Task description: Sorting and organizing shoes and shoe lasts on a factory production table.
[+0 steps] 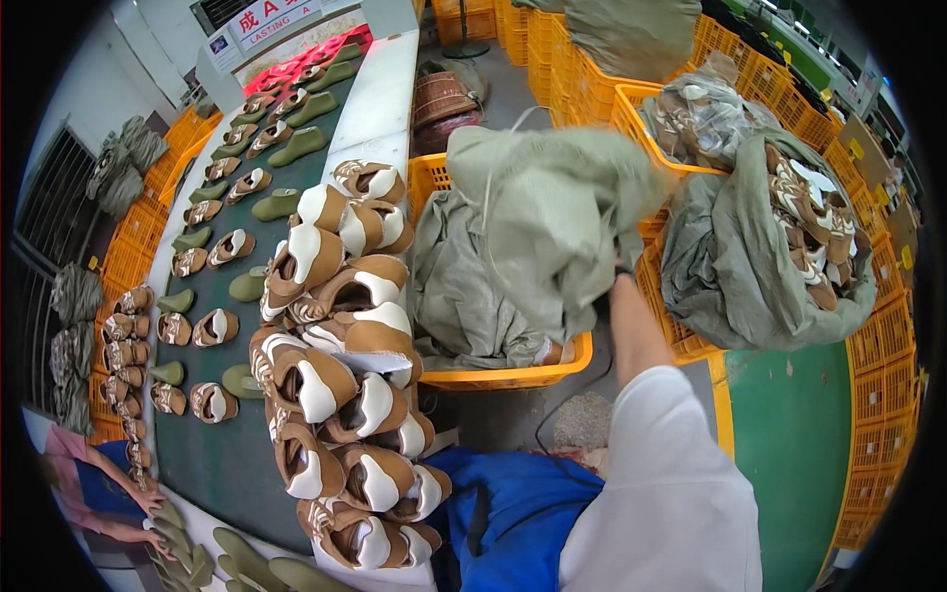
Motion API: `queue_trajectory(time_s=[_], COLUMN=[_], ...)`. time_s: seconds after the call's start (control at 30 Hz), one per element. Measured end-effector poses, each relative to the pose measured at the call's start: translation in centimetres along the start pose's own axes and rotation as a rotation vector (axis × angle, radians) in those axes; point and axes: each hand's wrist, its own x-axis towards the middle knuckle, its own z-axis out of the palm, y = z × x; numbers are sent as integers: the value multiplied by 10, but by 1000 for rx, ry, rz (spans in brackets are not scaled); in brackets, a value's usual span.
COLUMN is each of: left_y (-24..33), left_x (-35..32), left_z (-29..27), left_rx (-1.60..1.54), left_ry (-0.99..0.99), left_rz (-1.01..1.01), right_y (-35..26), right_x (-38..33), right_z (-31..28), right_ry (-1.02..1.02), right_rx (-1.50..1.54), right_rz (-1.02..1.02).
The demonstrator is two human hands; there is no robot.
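The right hand (625, 260) is at the raised grey sack (557, 222), its grip too hidden to tell.

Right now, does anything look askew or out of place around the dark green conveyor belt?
Yes, mildly: the brown-and-white shoe uppers heaped at the belt's edge lean unevenly on one another, unlike those in spaced rows. The grey-green fabric sack also looks disordered, bunched over the central orange plastic basket.

sign (276, 21) | white, red characters, smaller line beneath | on white housing (229, 61), far end of conveyor (237, 469)
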Motion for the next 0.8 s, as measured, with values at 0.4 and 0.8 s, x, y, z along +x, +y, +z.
queue_trajectory(time_s=[0.4,0.8], left_y=[-6,2], left_x=[-43,-46], left_z=[-10,-14], left_rx=[114,159], left_ry=[221,230], left_rz=[-134,-227], right_y=[-213,-294], right_x=[-124,-125], right_z=[162,284], right_ry=[49,65], right_rx=[-856,-397], right_rz=[-541,-773])
